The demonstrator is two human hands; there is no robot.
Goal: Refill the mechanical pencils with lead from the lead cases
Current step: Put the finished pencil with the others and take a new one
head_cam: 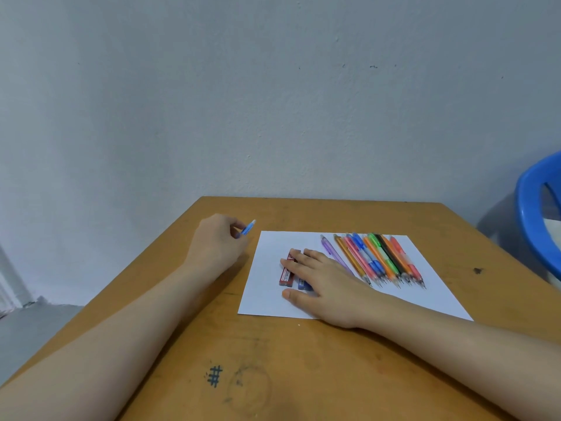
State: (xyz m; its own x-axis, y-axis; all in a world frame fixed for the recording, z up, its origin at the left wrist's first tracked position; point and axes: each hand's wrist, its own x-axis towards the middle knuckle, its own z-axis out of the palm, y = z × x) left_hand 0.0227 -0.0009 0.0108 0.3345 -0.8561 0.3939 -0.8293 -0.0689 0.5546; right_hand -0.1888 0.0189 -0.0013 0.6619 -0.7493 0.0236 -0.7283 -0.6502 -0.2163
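My left hand grips a blue mechanical pencil above the table, left of the white paper sheet; only the pencil's upper end sticks out past the fingers. My right hand lies flat on the sheet with straight fingers resting over the lead cases: a red case and a blue case, both partly hidden beneath the fingers. To the right, a row of several coloured mechanical pencils lies side by side on the sheet, tips pointing toward me.
The wooden table has pen marks near its front edge. A blue plastic chair stands at the far right, and a grey wall rises behind the table. Grey floor shows past the table's left edge.
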